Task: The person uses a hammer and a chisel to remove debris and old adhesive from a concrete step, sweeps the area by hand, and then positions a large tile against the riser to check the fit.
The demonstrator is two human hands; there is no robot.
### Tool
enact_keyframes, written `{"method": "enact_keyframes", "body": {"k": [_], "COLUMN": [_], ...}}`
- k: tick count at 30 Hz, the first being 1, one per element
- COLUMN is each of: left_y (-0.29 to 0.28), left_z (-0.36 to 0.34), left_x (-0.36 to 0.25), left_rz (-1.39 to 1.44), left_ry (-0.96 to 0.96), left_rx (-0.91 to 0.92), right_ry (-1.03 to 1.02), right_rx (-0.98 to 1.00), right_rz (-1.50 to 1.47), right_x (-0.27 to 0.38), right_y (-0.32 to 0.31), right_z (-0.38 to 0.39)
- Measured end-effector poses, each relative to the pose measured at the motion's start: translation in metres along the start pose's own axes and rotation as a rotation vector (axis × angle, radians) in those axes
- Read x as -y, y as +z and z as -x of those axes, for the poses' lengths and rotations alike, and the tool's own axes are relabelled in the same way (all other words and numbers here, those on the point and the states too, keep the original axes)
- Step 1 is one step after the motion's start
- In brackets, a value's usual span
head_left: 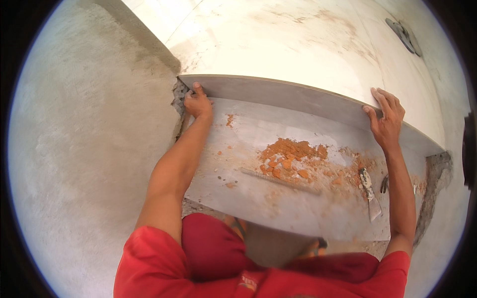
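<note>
A long grey tile strip (pixel 283 93) stands on edge at the back of a grey tiled step (pixel 223 191), below a white tiled surface (pixel 278 44). My left hand (pixel 198 104) is at the strip's left end, thumb raised against its face and fingers curled, partly hidden. Further right, my right hand (pixel 388 119) grips the strip's upper edge. Its fingers reach over onto the white tile, while its thumb stays at the front.
Orange crumbled debris (pixel 293 151) lies on the step beside a thin ridged bar (pixel 280 182). A putty knife (pixel 370 193) rests near my right forearm. Broken rough edges (pixel 437 171) flank the step, with a plastered wall (pixel 94 149) at left. A grey object (pixel 403 36) sits far right.
</note>
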State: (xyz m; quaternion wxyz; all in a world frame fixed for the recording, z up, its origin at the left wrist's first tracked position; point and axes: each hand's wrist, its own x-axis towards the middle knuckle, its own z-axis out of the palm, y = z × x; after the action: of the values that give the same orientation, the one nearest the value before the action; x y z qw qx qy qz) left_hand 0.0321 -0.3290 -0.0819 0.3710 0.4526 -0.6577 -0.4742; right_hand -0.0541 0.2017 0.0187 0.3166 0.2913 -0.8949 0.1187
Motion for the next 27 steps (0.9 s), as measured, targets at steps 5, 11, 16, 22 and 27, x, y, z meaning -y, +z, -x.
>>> {"method": "enact_keyframes", "body": {"k": [5, 11, 16, 22, 27], "left_y": [-0.013, -0.029, -0.017, -0.01, 0.046], "left_z": [0.01, 0.009, -0.024, -0.007, 0.082], "left_x": [-0.005, -0.075, -0.077, -0.094, -0.126], "left_rz": [-0.352, -0.604, -0.407, -0.504, -0.6], "left_ry": [0.355, 1.319, 1.293, 1.27, 1.466], "left_rx": [-0.122, 0.176, 0.604, 0.603, 0.742], "right_ry": [0.013, 0.006, -0.016, -0.037, -0.036], "right_rx": [0.011, -0.002, -0.026, -0.013, -0.064], "right_rz": [-0.028, -0.021, -0.015, 0.001, -0.024], "right_x": [0.007, -0.001, -0.005, -0.018, -0.02], "right_y": [0.001, -0.001, 0.006, 0.01, 0.017], "right_z": [-0.004, -0.003, 0.001, 0.005, 0.007]}}
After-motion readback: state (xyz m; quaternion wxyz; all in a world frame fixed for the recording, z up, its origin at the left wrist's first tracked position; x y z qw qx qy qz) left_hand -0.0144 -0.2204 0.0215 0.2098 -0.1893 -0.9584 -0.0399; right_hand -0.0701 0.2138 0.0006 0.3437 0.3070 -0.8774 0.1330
